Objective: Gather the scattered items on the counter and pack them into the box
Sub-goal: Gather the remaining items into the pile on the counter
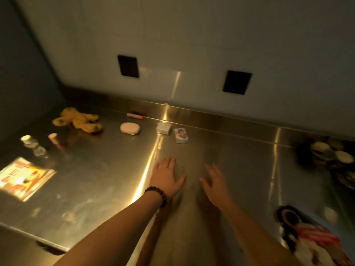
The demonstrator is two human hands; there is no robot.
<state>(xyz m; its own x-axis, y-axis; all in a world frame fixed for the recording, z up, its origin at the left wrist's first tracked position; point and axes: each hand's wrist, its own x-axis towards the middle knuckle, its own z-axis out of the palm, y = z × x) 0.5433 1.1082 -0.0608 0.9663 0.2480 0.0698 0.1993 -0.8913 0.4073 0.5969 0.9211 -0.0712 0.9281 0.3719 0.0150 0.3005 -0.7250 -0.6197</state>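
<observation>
while both hands hovered flat over the steel counter (221, 150), the left hand (167, 174) and right hand (215, 181) had fingers spread wide, holding nothing. scattered toward the back wall lay a yellow plush toy (78, 120), a pale oval case (130, 128), a small white box (163, 128) and a little printed carton (181, 135). a glossy packet (25, 178) sat far left. two dark plates (128, 66) marked the grey wall.
</observation>
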